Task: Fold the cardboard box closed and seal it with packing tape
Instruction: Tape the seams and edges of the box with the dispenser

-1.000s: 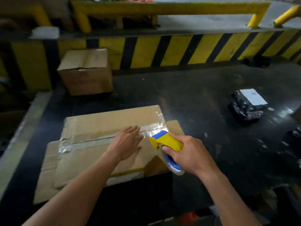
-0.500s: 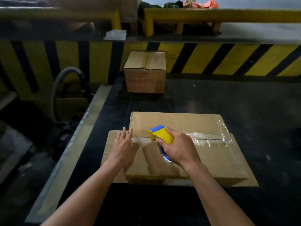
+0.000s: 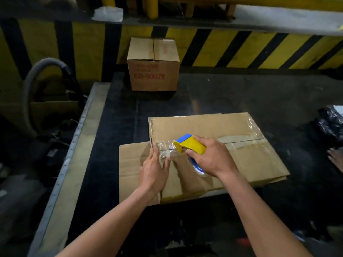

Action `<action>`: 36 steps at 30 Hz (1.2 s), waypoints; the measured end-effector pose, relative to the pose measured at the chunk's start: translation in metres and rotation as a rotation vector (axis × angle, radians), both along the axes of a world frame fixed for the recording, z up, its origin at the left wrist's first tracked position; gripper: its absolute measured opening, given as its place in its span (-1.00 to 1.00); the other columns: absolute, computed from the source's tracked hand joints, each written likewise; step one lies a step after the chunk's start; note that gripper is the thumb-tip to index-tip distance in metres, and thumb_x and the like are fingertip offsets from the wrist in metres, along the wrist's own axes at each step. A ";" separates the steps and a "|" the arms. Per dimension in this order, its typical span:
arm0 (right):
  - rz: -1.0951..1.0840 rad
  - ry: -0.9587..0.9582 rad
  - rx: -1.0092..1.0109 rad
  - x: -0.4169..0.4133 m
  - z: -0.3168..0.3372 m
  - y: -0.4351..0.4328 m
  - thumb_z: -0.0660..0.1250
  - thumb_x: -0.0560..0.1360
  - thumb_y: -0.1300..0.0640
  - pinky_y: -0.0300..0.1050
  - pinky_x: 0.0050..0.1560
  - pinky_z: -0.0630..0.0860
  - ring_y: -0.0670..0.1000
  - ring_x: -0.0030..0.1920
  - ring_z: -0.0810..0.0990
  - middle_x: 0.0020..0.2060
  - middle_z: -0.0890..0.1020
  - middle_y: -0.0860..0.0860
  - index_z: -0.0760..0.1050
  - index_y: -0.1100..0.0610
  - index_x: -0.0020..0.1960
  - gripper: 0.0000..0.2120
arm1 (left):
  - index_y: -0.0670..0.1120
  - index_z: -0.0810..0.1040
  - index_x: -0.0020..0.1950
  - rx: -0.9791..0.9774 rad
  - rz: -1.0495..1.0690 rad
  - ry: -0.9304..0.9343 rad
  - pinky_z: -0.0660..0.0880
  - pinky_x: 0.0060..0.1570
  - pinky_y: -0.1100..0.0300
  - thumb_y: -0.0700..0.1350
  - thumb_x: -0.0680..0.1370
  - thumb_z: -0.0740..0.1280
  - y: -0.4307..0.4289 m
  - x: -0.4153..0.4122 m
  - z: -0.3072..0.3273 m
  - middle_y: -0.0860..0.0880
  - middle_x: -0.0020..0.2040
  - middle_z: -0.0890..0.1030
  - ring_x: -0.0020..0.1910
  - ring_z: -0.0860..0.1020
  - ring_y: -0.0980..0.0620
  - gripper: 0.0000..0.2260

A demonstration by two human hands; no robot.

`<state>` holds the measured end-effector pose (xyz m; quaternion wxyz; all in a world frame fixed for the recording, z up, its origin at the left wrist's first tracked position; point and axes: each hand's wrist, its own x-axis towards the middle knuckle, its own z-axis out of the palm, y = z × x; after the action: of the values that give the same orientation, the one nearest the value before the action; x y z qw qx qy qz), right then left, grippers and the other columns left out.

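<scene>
A flat brown cardboard box [image 3: 204, 127] lies closed on the dark table [image 3: 232, 93], with a flat cardboard sheet [image 3: 130, 164] under it. Clear tape [image 3: 241, 139] runs along its centre seam. My right hand [image 3: 211, 157] grips a yellow and blue tape dispenser [image 3: 191, 144] at the seam's left end. My left hand [image 3: 155, 169] lies flat, fingers apart, pressing crinkled tape [image 3: 164, 147] down over the box's left edge.
A smaller taped cardboard box [image 3: 153, 64] with red lettering stands at the back. A black plastic-wrapped parcel [image 3: 331, 123] lies at the right edge, with someone's fingers [image 3: 336, 159] below it. A grey hose [image 3: 33, 89] loops left of the table. A yellow-black striped barrier [image 3: 241, 49] runs behind.
The dispenser has travelled along the seam from the right end to the left end. My left hand has shifted to the left edge and presses the tape end down. The view swung left.
</scene>
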<state>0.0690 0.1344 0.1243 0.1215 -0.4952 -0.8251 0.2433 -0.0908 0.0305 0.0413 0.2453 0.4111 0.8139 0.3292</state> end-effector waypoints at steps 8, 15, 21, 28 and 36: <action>0.050 0.064 0.026 0.006 -0.001 -0.004 0.41 0.43 -0.23 -0.11 0.10 0.45 0.06 0.12 0.55 0.11 0.64 0.06 0.40 -0.14 0.45 -0.38 | 0.01 0.42 0.50 0.089 0.092 0.035 0.45 0.28 0.00 0.02 0.63 0.32 0.013 -0.004 0.015 -0.06 0.51 0.39 0.38 0.46 -0.11 -0.57; 0.161 0.129 0.082 -0.002 -0.004 -0.002 0.34 0.44 -0.32 -0.18 -0.01 0.47 -0.07 -0.07 0.49 -0.06 0.51 -0.04 0.27 -0.27 0.49 -0.35 | -0.07 0.73 0.04 0.139 0.137 -0.127 0.57 -0.13 0.06 -0.01 0.64 0.30 0.057 -0.057 0.051 -0.04 -0.03 0.72 -0.08 0.66 -0.06 -0.76; 0.198 0.241 0.151 -0.016 0.005 0.012 0.21 0.40 -0.47 -0.22 -0.20 0.49 -0.10 -0.18 0.46 -0.13 0.45 -0.06 0.19 -0.42 0.45 -0.35 | -0.17 0.67 0.15 0.002 -0.077 -0.928 0.66 -0.17 0.13 0.01 0.66 0.32 0.074 -0.082 0.089 -0.12 -0.08 0.72 -0.18 0.70 0.00 -0.72; 0.192 0.325 0.163 -0.025 0.015 0.028 0.29 0.42 -0.40 -0.31 -0.24 0.43 -0.08 -0.18 0.47 -0.17 0.46 -0.07 0.27 -0.32 0.47 -0.36 | -0.16 0.68 0.22 0.018 -0.149 -1.140 0.68 -0.06 0.15 0.04 0.46 0.43 0.093 -0.106 0.093 -0.15 0.07 0.71 -0.02 0.67 -0.02 -0.59; 0.202 0.259 0.105 -0.035 0.008 0.031 0.22 0.42 -0.46 -0.28 -0.24 0.47 -0.09 -0.16 0.47 -0.12 0.47 -0.08 0.25 -0.30 0.49 -0.32 | -0.25 0.62 0.20 -0.051 -0.176 -0.950 0.67 -0.18 0.18 -0.18 0.66 0.30 0.103 -0.121 0.083 -0.15 -0.08 0.72 -0.18 0.72 0.00 -0.80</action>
<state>0.0344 0.1649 0.1322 0.2275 -0.3674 -0.8595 0.2729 -0.2123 0.1336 0.1240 0.6269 0.2763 0.5817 0.4385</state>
